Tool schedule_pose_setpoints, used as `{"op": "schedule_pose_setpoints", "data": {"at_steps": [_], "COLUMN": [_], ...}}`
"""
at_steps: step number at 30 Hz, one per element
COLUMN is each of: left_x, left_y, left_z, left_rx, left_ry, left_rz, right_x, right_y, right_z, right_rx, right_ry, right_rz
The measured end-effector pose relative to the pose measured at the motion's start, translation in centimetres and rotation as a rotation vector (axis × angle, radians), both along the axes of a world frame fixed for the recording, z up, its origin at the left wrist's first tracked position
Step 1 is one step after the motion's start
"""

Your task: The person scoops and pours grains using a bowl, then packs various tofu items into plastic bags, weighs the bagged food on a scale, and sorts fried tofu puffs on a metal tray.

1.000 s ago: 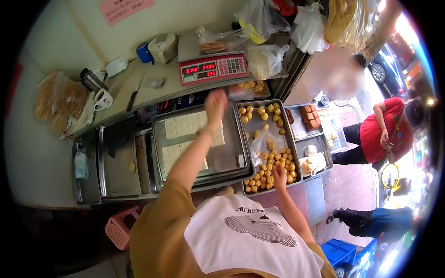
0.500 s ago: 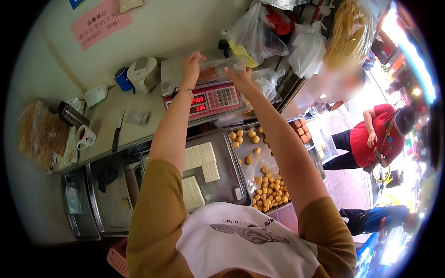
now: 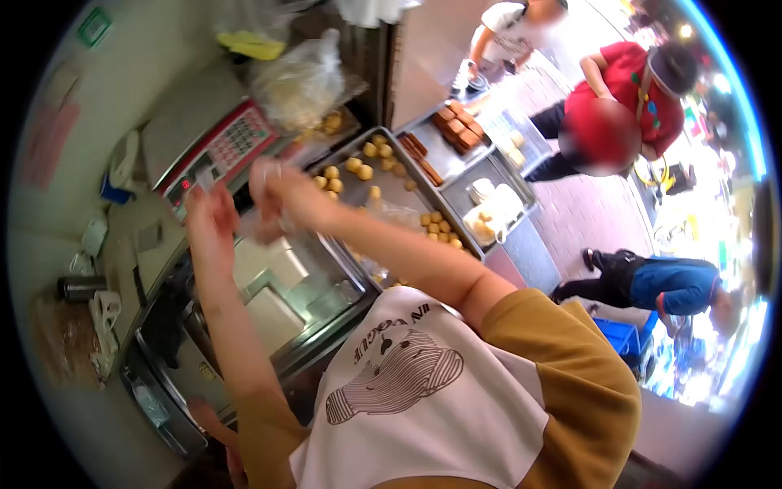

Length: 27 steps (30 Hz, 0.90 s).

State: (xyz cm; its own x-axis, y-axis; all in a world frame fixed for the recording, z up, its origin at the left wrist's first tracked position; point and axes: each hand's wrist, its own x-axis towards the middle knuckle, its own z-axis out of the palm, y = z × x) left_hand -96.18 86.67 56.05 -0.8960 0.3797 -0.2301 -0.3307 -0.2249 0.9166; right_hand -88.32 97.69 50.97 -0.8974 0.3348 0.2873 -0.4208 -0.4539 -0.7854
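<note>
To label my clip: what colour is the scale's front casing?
The scale's front casing is red, shown best in the head view.

A pale wall (image 3: 49, 236) is being marked by a pink notice (image 3: 55, 151) and a small green sign (image 3: 95, 28), and is being lined by a table (image 3: 122, 228); outside, brick paving (image 3: 582, 216) is being brightly lit.

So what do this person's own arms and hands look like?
The left sleeve and right sleeve are short and mustard-brown, leaving both forearms bare. The left fingers and right fingers are ungloved, but too blurred for finer detail.
</note>
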Motion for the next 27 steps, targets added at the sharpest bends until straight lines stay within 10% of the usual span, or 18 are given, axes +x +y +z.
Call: {"op": "schedule_pose_setpoints", "data": {"at_steps": [4, 9, 13, 23, 27], "left_x": [9.8, 24.7, 29.8, 29.6, 30.1], "left_y": [-4.3, -3.1, -1.3, -2.7, -1.1], "left_z": [-12.8, -16.0, -16.5, -14.3, -9.6], "left_rx": [-0.116, -0.254, -0.334, 0.308, 0.119], "left_ry": [-0.179, -0.096, 0.303, -0.267, -0.188], "left_rz": [-0.275, -0.304, -0.397, -0.138, -0.097], "right_x": [10.3, 20.7, 24.1, 26.8, 28.5], "right_y": [-0.9, -1.9, -2.3, 0.6, -1.1], "right_z": [-7.2, -12.2, -11.3, -7.2, -5.4], "right_rx": [-0.170, 0.137, 0.150, -0.234, -0.048], "right_ry": [-0.494, -0.870, -0.856, -0.624, -0.388], "right_rz": [0.080, 0.002, -0.009, 0.435, 0.267]}}
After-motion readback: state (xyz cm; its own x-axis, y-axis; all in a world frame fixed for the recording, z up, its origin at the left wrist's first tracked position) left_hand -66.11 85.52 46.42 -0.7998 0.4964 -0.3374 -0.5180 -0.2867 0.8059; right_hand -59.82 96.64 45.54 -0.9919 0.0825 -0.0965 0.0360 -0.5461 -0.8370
